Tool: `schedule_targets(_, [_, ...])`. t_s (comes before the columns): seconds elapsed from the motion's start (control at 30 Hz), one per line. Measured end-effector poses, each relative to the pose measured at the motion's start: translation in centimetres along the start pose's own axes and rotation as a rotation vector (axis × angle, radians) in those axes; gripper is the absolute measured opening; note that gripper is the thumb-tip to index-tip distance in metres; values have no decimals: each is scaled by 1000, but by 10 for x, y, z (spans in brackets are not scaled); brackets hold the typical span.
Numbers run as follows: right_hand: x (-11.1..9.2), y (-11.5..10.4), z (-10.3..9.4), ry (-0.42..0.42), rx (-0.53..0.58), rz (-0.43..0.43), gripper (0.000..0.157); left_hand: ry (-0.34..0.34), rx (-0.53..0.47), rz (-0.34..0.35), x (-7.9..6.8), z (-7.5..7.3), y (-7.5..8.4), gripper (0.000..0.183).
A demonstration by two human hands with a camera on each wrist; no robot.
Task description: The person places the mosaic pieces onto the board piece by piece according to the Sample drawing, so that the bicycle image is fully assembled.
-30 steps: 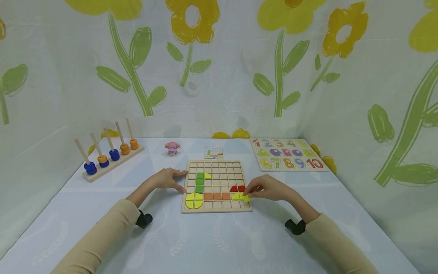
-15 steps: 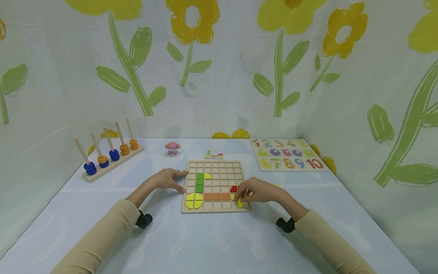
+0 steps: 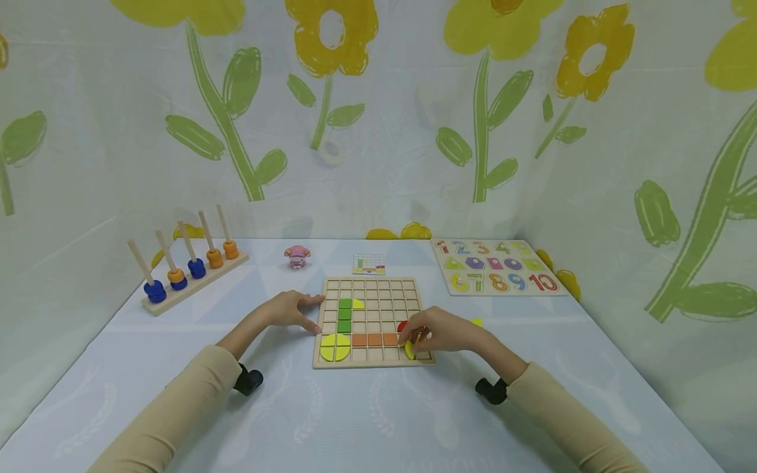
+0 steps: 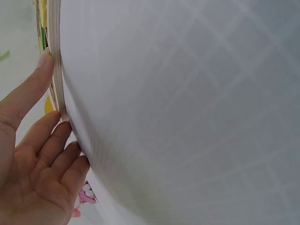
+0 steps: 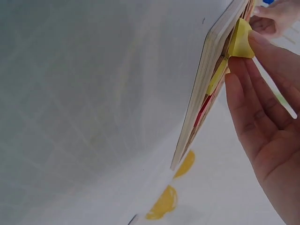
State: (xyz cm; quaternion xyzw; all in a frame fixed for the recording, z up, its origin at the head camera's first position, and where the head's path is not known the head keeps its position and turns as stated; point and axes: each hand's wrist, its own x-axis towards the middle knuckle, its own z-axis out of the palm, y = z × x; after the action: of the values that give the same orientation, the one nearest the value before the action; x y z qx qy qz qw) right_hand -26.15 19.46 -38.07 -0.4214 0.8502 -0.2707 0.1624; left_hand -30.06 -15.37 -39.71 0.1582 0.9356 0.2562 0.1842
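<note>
A wooden grid board point(image 3: 375, 355) lies mid-table with flat coloured pieces set in it. My left hand point(image 3: 282, 308) rests at the board's left side, thumb and fingertips touching its edge in the left wrist view. Over the lower right cells, my right hand point(image 3: 445, 330) pinches a yellow quarter-circle piece point(image 5: 240, 41) between thumb and fingers. The piece is tilted up from the board in the right wrist view. On the board are green squares point(image 3: 345, 314), orange squares point(image 3: 375, 339), a yellow circle of quarter pieces point(image 3: 335, 347) and a red piece point(image 3: 403, 326), partly hidden by the right hand.
A small pattern card point(image 3: 369, 264) lies behind the board, a pink figurine point(image 3: 298, 256) to its left. A peg stand with rings point(image 3: 195, 282) stands far left, a number puzzle point(image 3: 499, 266) back right. Another yellow piece point(image 3: 476, 322) shows behind the right wrist.
My right hand has moved left from the board's right edge to over the lower right cells, carrying the yellow quarter-circle piece and tilting it. The left hand has stayed in place.
</note>
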Motion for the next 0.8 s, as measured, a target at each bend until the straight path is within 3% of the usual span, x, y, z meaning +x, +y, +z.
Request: schedule_targets(0.8, [1,-10,4,-16,-30,43,15,7,-1,-3,-2,-1,3,80])
